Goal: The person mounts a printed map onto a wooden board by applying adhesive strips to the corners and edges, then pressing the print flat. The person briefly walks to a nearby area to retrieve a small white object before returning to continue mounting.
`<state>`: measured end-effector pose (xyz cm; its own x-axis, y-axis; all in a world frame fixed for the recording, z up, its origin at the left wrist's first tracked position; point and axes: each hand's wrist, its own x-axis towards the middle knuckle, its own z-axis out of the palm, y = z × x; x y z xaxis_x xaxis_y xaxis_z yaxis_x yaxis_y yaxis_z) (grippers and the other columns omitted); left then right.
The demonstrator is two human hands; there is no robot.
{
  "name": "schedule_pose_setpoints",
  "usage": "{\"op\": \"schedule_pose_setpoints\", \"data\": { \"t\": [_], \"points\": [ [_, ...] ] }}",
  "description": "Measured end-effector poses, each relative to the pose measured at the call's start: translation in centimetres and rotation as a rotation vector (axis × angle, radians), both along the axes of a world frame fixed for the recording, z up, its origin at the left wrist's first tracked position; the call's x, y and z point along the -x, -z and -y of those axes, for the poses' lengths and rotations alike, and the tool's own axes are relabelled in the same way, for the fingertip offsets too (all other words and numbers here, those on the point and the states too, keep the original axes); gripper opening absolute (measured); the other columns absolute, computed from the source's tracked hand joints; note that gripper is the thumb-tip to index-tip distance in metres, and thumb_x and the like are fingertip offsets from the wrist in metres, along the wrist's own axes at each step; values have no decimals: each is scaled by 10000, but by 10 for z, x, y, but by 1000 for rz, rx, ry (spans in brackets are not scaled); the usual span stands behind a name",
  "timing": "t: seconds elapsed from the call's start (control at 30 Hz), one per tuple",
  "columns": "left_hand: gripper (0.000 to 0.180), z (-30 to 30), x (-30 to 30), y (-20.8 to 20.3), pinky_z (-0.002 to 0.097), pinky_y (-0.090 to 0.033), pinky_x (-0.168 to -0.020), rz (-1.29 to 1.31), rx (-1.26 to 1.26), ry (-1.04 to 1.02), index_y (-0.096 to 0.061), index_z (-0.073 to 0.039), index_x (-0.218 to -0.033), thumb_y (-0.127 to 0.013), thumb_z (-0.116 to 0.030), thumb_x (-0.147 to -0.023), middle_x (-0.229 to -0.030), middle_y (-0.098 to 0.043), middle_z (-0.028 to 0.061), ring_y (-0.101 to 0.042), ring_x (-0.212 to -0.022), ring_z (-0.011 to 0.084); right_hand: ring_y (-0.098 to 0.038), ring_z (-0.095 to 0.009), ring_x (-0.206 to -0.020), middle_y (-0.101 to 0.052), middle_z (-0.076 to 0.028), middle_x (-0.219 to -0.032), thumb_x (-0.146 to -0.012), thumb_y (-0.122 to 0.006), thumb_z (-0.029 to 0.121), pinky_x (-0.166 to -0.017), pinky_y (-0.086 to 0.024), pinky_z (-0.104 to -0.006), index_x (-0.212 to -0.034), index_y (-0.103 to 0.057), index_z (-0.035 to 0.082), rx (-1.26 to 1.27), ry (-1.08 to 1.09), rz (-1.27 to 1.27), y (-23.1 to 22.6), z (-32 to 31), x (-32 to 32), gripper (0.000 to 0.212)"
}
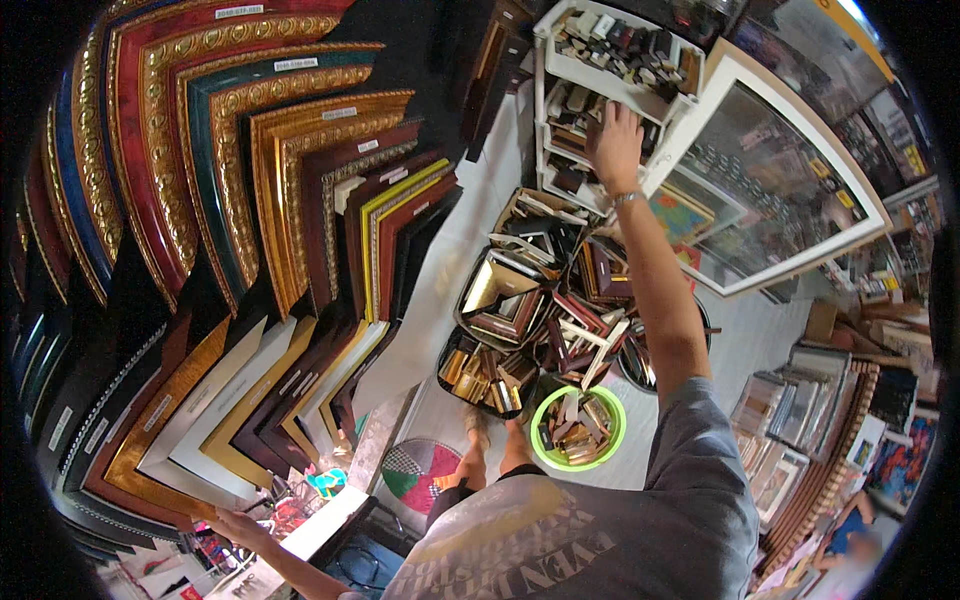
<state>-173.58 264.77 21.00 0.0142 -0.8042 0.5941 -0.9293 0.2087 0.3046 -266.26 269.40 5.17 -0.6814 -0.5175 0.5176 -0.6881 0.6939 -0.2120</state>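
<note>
My right hand (615, 146) reaches far forward into a white tiered storage rack (541, 110). Its fingers are apart and slightly bent over the middle tier, among short moulding offcuts (572, 112); I see nothing held, though the fingertips are partly hidden. At the lower left, my left hand (240, 527) closes on the near end of a bronze-gold frame corner sample (150, 425). That sample stays in line with the other corner samples on the dark display wall.
Ornate frame corners (215, 150) cover the left wall. Bins of offcuts (490, 380) and a lime-green tub (622, 425) crowd the floor before my feet. A large white-framed panel (790, 150) leans at right. A round patterned mat (420, 480) lies beside my foot; another person (850, 535) sits lower right.
</note>
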Motion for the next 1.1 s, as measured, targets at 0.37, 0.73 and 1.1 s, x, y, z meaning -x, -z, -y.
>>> {"op": "schedule_pose_setpoints", "data": {
  "t": [0.37,0.73,1.1],
  "points": [
    [403,-44,-11,-42,496,-331,-1152,555,-344,-427,-526,28,-1385,-441,-61,-1001,-1391,-467,370,-470,-1264,505,-543,-311,-1255,-611,-112,-1287,-951,-545,237,-1014,-435,-522,-1379,-561,104,-297,102,-272,-28,111,170,448],
    [373,-57,-39,-42,470,-361,-1118,369,-301,-379,-532,77,-1346,-424,-102,-1037,-1340,-529,320,-485,-1252,481,-608,-287,-1234,-671,-109,-1304,-1009,-526,181,-1117,-348,-602,-1359,-591,164,-389,43,-374,-24,128,193,357],
    [351,-54,-27,-33,518,-363,-1115,602,-186,-485,-587,87,-1254,-497,-133,-994,-1306,-575,321,-512,-1213,512,-621,-337,-1094,-630,-203,-1258,-900,-740,195,-949,-493,-468,-1300,-598,-35,1056,-4,-70,-101,31,39,483]
  ]
}}
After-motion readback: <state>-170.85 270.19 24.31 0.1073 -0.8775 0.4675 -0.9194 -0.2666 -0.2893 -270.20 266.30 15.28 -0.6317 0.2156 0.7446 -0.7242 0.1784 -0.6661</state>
